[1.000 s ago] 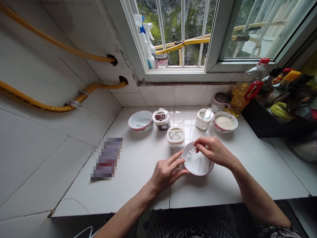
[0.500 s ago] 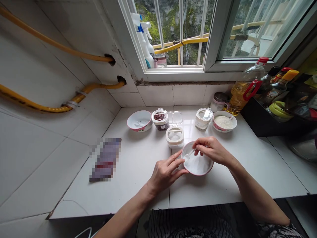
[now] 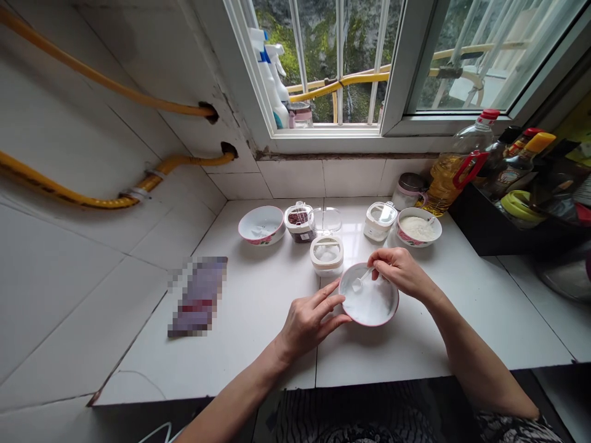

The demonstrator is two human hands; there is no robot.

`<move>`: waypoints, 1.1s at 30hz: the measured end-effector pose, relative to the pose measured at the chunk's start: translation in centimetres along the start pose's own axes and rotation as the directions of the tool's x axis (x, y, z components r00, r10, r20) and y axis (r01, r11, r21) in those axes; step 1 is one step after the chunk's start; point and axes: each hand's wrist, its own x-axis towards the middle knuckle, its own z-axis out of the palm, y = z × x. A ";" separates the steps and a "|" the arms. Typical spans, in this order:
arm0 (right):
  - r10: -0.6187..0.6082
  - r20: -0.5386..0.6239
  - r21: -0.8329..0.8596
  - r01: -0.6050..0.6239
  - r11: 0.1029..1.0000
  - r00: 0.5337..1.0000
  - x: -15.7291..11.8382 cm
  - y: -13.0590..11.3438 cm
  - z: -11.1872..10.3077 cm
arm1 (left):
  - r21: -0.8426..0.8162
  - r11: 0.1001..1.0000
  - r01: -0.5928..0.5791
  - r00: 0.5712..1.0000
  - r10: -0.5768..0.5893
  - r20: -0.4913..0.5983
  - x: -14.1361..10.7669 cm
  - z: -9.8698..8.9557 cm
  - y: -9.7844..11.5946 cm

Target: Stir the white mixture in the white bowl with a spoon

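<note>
A white bowl (image 3: 372,309) with a pink rim stands on the counter, holding a white powdery or grainy substance. My left hand (image 3: 314,320) grips its left side, thumb low and fingers along the rim. Pinched in my right hand (image 3: 394,271) is a small clear-white spoon (image 3: 359,283), its head over the white contents inside the bowl. Just behind the bowl is a clear container (image 3: 326,257) with its lid raised. Further back sit a lidded jar of dark red grains (image 3: 300,223) and a second white bowl (image 3: 261,226) with a small white item in it.
On the right are another lidded container (image 3: 380,221), a floral bowl of white grains (image 3: 418,228), a glass jar (image 3: 409,189) and an oil bottle (image 3: 446,175) beside a black rack (image 3: 484,224) of bottles. A blurred purple packet (image 3: 198,297) lies at left on the white counter (image 3: 258,363).
My right hand has shifted slightly right and up, carrying the spoon from the bowl's left edge further inward. The left hand keeps its hold on the bowl.
</note>
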 end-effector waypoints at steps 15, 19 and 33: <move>-0.126 0.142 0.009 0.126 0.992 0.982 -0.7 -1.0 1.4 | 0.001 1.000 -0.009 1.000 0.009 0.000 0.1 -0.1 0.1; -0.036 0.097 0.116 0.025 0.993 0.995 -0.5 -0.5 0.4 | 0.001 1.000 -0.012 1.000 0.012 -0.009 0.2 -0.1 0.1; 0.104 0.079 0.333 -0.124 0.935 0.991 0.9 0.9 -0.3 | 0.024 0.999 -0.028 0.999 0.028 -0.026 0.3 0.0 0.2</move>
